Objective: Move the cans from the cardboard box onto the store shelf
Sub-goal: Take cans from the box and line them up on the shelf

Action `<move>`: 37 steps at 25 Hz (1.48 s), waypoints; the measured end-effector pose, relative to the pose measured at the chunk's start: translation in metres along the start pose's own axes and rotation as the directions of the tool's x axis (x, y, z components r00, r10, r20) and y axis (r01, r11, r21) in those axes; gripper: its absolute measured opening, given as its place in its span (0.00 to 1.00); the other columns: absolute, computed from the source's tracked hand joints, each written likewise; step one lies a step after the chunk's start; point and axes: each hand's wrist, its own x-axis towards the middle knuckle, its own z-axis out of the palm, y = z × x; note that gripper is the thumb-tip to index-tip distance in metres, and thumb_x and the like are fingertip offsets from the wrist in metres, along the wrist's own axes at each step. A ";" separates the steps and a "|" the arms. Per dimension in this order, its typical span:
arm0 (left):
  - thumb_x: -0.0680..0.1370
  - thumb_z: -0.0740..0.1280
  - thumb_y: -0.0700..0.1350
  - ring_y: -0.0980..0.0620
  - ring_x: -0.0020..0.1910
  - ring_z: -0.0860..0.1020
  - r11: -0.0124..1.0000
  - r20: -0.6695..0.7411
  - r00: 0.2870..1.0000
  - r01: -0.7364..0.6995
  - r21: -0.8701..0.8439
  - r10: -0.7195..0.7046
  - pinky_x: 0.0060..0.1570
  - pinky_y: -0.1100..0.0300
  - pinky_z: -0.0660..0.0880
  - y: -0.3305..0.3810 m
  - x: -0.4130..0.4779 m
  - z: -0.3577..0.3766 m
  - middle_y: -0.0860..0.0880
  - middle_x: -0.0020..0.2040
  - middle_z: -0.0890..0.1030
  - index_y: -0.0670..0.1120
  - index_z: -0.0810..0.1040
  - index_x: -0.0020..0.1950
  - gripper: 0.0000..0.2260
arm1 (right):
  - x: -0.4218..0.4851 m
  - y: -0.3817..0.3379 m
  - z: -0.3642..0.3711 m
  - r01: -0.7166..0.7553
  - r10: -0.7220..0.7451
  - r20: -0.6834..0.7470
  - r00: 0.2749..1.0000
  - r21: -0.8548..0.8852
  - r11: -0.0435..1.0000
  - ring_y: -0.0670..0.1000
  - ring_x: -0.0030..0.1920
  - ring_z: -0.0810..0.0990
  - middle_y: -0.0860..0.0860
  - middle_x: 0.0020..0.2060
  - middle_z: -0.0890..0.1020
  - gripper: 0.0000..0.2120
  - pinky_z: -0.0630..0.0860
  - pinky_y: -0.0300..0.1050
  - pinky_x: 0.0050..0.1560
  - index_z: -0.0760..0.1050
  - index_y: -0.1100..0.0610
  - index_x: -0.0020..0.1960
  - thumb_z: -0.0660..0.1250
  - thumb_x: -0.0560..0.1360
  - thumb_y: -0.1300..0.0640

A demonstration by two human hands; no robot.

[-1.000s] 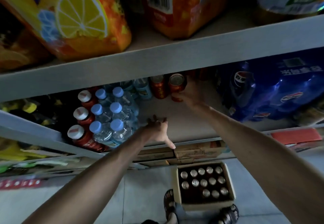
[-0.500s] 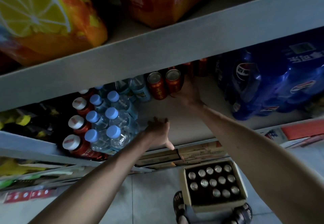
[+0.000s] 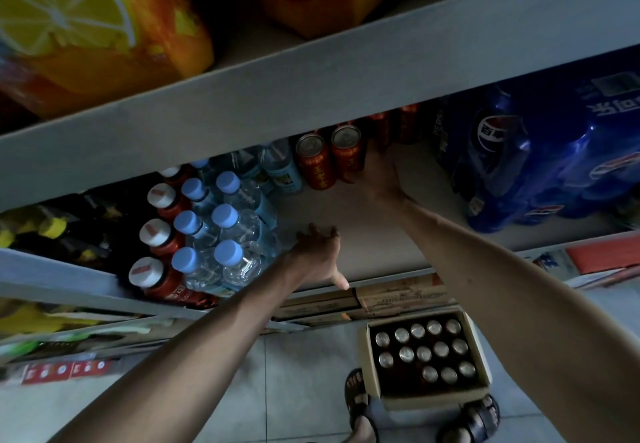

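Right hand [image 3: 379, 179] meets a can [image 3: 348, 156], grip unclear; left hand [image 3: 318, 252] lies spread on the shelf [image 3: 367, 231]. Cans [image 3: 424, 353] in the box [image 3: 436, 400] look stiff, slick, weighty: wrap the sidewall.

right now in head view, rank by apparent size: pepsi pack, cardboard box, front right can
1. blue Pepsi pack
2. cardboard box (farther off, so real size unsure)
3. front right can

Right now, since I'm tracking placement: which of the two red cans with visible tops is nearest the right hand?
The rightmost can, right against the right hand; the other can stands one place left, next to the water bottles.
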 end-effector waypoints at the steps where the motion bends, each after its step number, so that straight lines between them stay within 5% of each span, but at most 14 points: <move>1: 0.68 0.75 0.59 0.29 0.74 0.56 1.000 -0.005 1.000 -0.001 -0.003 0.001 0.73 0.39 0.57 0.000 0.000 -0.001 0.27 0.74 0.55 0.36 0.48 0.78 0.52 | 0.002 0.002 0.000 0.000 0.000 0.015 1.000 -0.047 0.999 0.63 0.66 0.73 0.62 0.66 0.74 0.34 0.72 0.55 0.64 0.64 0.63 0.72 0.74 0.71 0.56; 5: 0.68 0.75 0.59 0.29 0.74 0.56 1.000 -0.005 1.000 0.001 -0.012 -0.001 0.73 0.37 0.57 0.000 0.003 0.000 0.26 0.74 0.55 0.35 0.48 0.77 0.53 | 0.000 0.000 -0.002 -0.029 0.036 0.059 0.998 -0.116 0.993 0.63 0.64 0.74 0.64 0.65 0.74 0.30 0.71 0.48 0.62 0.64 0.65 0.71 0.71 0.75 0.57; 9: 0.68 0.74 0.60 0.29 0.75 0.54 0.999 0.029 1.000 0.000 0.041 -0.002 0.73 0.37 0.57 -0.002 0.002 0.002 0.26 0.74 0.52 0.35 0.45 0.78 0.54 | -0.010 -0.014 -0.007 -0.089 0.086 0.038 0.996 0.076 0.993 0.54 0.65 0.75 0.55 0.63 0.78 0.33 0.68 0.37 0.53 0.69 0.57 0.70 0.71 0.69 0.46; 13: 0.69 0.74 0.61 0.32 0.74 0.59 0.996 0.030 0.999 0.040 0.075 -0.042 0.71 0.37 0.61 0.005 0.001 -0.001 0.32 0.76 0.57 0.37 0.50 0.78 0.51 | -0.051 -0.008 -0.023 -0.106 0.107 0.085 0.991 -0.018 0.994 0.56 0.64 0.75 0.53 0.62 0.77 0.27 0.70 0.35 0.54 0.70 0.60 0.68 0.72 0.71 0.59; 15: 0.69 0.71 0.64 0.33 0.73 0.61 0.989 0.041 0.998 0.037 0.140 -0.043 0.69 0.39 0.64 0.009 -0.001 -0.002 0.33 0.75 0.59 0.37 0.52 0.77 0.50 | -0.089 -0.001 -0.038 -0.152 0.159 0.076 0.984 -0.090 0.984 0.54 0.55 0.79 0.55 0.58 0.80 0.21 0.75 0.39 0.51 0.72 0.58 0.66 0.70 0.74 0.60; 17: 0.70 0.72 0.61 0.35 0.72 0.62 0.992 0.017 0.999 0.041 0.115 -0.043 0.69 0.43 0.66 0.012 -0.006 0.003 0.33 0.74 0.61 0.39 0.55 0.77 0.46 | -0.135 0.006 -0.057 -0.183 0.188 0.046 0.981 -0.084 0.979 0.47 0.42 0.80 0.51 0.47 0.83 0.14 0.72 0.28 0.37 0.78 0.55 0.59 0.67 0.73 0.61; 19: 0.74 0.72 0.53 0.37 0.73 0.63 1.000 -0.130 0.991 -0.022 0.023 0.025 0.69 0.48 0.65 0.020 -0.018 0.011 0.35 0.75 0.61 0.42 0.58 0.77 0.38 | -0.178 0.020 -0.072 -0.178 0.182 0.031 0.983 -0.085 0.980 0.42 0.38 0.79 0.48 0.43 0.83 0.11 0.69 0.24 0.35 0.81 0.54 0.53 0.67 0.72 0.63; 22: 0.75 0.71 0.45 0.40 0.71 0.67 0.962 -0.437 0.863 -0.274 0.017 0.253 0.69 0.49 0.68 0.065 -0.038 0.039 0.41 0.75 0.65 0.45 0.68 0.72 0.27 | -0.243 0.069 -0.083 -0.242 0.248 0.033 0.968 -0.120 0.963 0.45 0.41 0.80 0.46 0.42 0.83 0.12 0.71 0.28 0.36 0.80 0.55 0.54 0.68 0.72 0.62; 24: 0.73 0.71 0.44 0.41 0.66 0.71 0.911 -0.518 0.760 -0.398 0.104 0.391 0.65 0.47 0.71 0.100 -0.037 0.076 0.42 0.70 0.70 0.44 0.75 0.64 0.19 | -0.279 0.121 -0.079 -0.337 0.350 0.055 0.935 -0.169 0.926 0.49 0.40 0.80 0.46 0.39 0.82 0.13 0.72 0.36 0.38 0.78 0.53 0.57 0.67 0.73 0.60; 28: 0.74 0.66 0.39 0.36 0.76 0.59 0.898 -0.649 0.628 -0.375 0.231 0.429 0.74 0.48 0.62 0.134 -0.012 0.154 0.36 0.74 0.64 0.42 0.78 0.57 0.12 | -0.337 0.234 -0.049 -0.458 0.523 0.196 0.830 -0.295 0.838 0.59 0.47 0.83 0.56 0.45 0.85 0.13 0.78 0.50 0.45 0.78 0.52 0.54 0.65 0.70 0.53; 30: 0.74 0.65 0.36 0.38 0.76 0.60 0.864 -0.688 0.544 -0.430 0.262 0.479 0.74 0.47 0.61 0.136 0.000 0.191 0.35 0.74 0.65 0.40 0.78 0.57 0.12 | -0.354 0.278 -0.031 -0.502 0.575 0.223 0.788 -0.309 0.808 0.60 0.49 0.83 0.58 0.47 0.84 0.14 0.78 0.50 0.48 0.79 0.52 0.54 0.65 0.70 0.53; 31: 0.73 0.64 0.35 0.39 0.74 0.64 0.849 -0.664 0.555 -0.465 0.251 0.501 0.73 0.47 0.63 0.138 0.009 0.216 0.35 0.73 0.67 0.40 0.78 0.56 0.12 | -0.361 0.301 -0.021 -0.514 0.594 0.236 0.769 -0.324 0.794 0.61 0.50 0.82 0.59 0.48 0.84 0.13 0.78 0.49 0.48 0.79 0.54 0.54 0.66 0.71 0.56; 34: 0.70 0.66 0.35 0.41 0.64 0.74 0.886 -0.428 0.794 -0.463 0.034 0.432 0.63 0.53 0.70 0.131 0.059 0.319 0.40 0.67 0.73 0.41 0.78 0.55 0.13 | -0.380 0.380 0.021 -0.542 0.652 0.263 0.711 -0.385 0.747 0.62 0.51 0.81 0.61 0.50 0.83 0.12 0.73 0.45 0.44 0.79 0.56 0.55 0.66 0.72 0.60; 37: 0.72 0.68 0.39 0.39 0.59 0.76 0.960 -0.133 0.987 -0.124 -0.251 0.093 0.56 0.53 0.70 0.116 0.142 0.424 0.41 0.61 0.77 0.44 0.74 0.62 0.18 | -0.392 0.464 0.073 -0.533 0.667 0.291 0.686 -0.423 0.733 0.63 0.51 0.81 0.63 0.53 0.80 0.14 0.75 0.47 0.46 0.77 0.58 0.57 0.66 0.71 0.60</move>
